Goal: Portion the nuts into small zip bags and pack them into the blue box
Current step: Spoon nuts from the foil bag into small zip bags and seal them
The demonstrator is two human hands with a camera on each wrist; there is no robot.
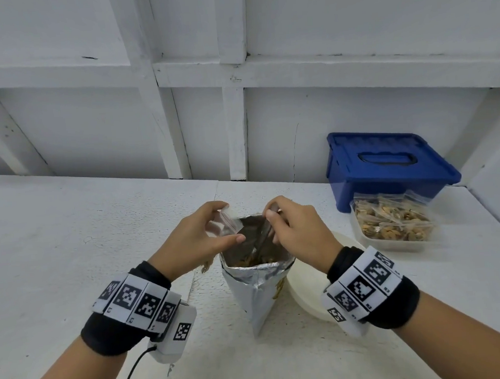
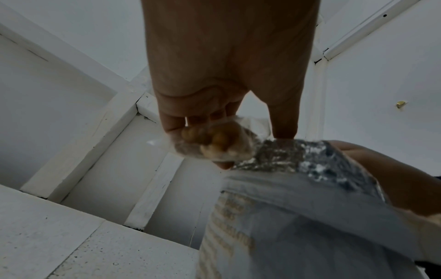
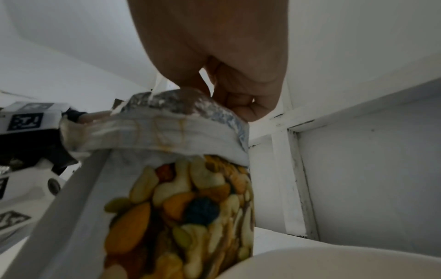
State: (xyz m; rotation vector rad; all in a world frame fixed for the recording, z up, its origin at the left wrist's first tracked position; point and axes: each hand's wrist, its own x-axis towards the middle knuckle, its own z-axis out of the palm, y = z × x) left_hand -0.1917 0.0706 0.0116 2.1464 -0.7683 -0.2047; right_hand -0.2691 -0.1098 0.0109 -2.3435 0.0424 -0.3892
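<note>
**Mia:** What do you see first, right up close?

**Ben:** Two arms reach forward over the white surface. Each wrist wears a black band with black-and-white square tags.

**Mia:** What is the left hand doing?

**Ben:** It is held up beside the top of the big nut bag. Its fingers curl round a small zip bag and pinch it. The thumb sticks out straight under the bag. From the left wrist view, a few nuts sit inside that small bag.

**Mia:** And the right hand?

**Ben:** It bends down over the open mouth of the big nut bag. Its fingers are curled and pinch a thin spoon handle that goes down into the bag. I cannot see the spoon's end.

**Mia:** Where is the big bag?

**Ben:** It stands up between the two hands. It is shiny inside, and its top edge is folded over.

**Mia:** What is past the hands?

**Ben:** A round white bowl sits just beside the big bag, under the right wrist. Farther right is a clear tub piled with filled little bags. Right behind it, touching it, is the blue box with its lid shut. A white wall stands at the back.
</note>
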